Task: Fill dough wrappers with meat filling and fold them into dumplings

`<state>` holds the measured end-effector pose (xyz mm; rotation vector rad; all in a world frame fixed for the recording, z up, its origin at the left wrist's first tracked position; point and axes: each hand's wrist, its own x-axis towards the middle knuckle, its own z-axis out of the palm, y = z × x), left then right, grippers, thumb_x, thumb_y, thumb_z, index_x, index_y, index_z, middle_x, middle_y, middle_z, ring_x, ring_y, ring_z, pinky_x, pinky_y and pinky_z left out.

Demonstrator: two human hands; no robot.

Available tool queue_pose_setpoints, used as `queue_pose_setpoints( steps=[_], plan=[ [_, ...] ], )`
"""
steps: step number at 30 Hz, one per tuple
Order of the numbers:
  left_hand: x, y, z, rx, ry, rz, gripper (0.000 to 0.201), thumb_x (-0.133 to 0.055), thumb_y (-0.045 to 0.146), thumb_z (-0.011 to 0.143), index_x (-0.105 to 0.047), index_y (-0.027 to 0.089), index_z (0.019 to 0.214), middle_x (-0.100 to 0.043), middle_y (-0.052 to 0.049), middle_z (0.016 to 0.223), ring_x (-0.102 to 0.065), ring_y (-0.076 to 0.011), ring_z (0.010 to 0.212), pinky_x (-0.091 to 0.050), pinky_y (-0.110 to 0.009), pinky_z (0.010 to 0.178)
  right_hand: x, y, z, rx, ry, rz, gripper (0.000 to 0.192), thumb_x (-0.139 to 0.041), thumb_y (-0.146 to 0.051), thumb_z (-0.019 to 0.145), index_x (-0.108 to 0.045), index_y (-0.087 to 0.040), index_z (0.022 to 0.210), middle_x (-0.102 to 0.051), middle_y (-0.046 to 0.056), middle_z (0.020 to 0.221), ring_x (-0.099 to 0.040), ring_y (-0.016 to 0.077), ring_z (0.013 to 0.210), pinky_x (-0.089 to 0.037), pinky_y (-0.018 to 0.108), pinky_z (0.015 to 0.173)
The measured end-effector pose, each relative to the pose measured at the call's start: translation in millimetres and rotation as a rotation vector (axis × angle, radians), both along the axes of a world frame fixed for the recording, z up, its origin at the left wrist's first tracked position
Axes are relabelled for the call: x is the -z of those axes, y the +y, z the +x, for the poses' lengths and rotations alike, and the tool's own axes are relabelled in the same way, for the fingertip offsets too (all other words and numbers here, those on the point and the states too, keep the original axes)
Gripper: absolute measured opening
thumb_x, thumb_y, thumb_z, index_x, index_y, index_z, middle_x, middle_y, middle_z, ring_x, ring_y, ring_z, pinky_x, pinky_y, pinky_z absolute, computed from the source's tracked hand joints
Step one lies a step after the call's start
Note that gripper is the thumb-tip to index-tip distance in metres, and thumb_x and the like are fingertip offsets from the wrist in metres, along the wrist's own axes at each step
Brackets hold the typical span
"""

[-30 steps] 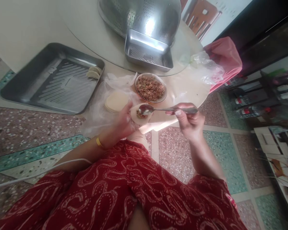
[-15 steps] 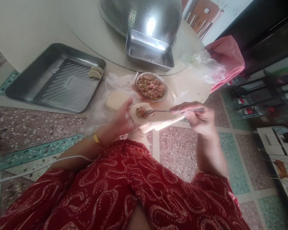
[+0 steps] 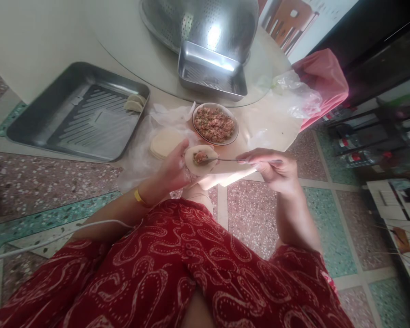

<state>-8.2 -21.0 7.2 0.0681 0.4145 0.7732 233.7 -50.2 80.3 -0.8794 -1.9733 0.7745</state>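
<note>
Two hands: the left hand (image 3: 175, 171) is holding a round wrapper (image 3: 198, 170), thumb sitting at its 10 o'clock edge, other fingers mostly hiding beneath; the right hand (image 3: 275, 171) is clamping its fingers on a spoon (image 3: 227, 160) entering from 3 o'clock.
Filling (image 3: 198, 157): the spoon's tip is touching it; a tilting palm could be letting it slide out.
Dough: it is looking thin; hard pressing could be tearing it.
Bowl (image 3: 237, 129): it is standing at 1 o'clock, where a swinging spoon might be knocking it.
Wrapper stack (image 3: 166, 142): it is lying at 10 o'clock, between hand and large tray (image 3: 89, 132).
Small tray (image 3: 210, 82), colander (image 3: 205, 23): they are standing at 12 o'clock, beyond the bowl.
Cable (image 3: 64, 233): it is trailing at 8 o'clock, possibly snagging the forearm.
</note>
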Motion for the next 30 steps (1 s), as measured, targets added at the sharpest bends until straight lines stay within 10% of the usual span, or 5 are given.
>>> queue_pose_setpoints(
  steps=[8,16,30],
  plan=[
    [-7.5,-2.1,2.7,-0.028,0.038,-0.005,0.050,-0.032,0.047,0.103,-0.069,0.013,0.099,-0.073,-0.009,0.076,-0.069,-0.0198,0.074,-0.058,-0.032,0.075,8.9,-3.8,-13.8,0.068,0.003,0.019,0.010,-0.067,-0.026,0.092,-0.073,-0.029,0.101,-0.081,-0.002,0.088,-0.078,0.0155,0.081,-0.068,0.029,0.070],
    [-2.7,-0.4,11.2,-0.065,0.044,-0.012,0.060,-0.024,0.048,0.105,-0.063,0.005,0.121,-0.076,-0.013,0.089,-0.073,-0.0232,0.091,-0.058,-0.032,0.082,9.0,-0.4,-26.8,0.434,0.170,-0.058,0.025,-0.069,-0.049,0.089,-0.066,-0.025,0.092,-0.075,-0.003,0.072,-0.075,0.0148,0.064,-0.069,0.030,0.063],
    [1.2,-1.4,14.6,-0.052,0.064,-0.021,0.056,-0.027,0.044,0.105,-0.062,0.006,0.128,-0.077,-0.013,0.089,-0.072,-0.0208,0.072,-0.058,-0.030,0.070,0.2,16.6,-35.7,0.447,0.092,-0.236,0.046,-0.069,-0.066,0.079,-0.068,-0.022,0.070,-0.072,0.001,0.068,-0.072,0.0143,0.058,-0.067,0.029,0.056]
  ],
)
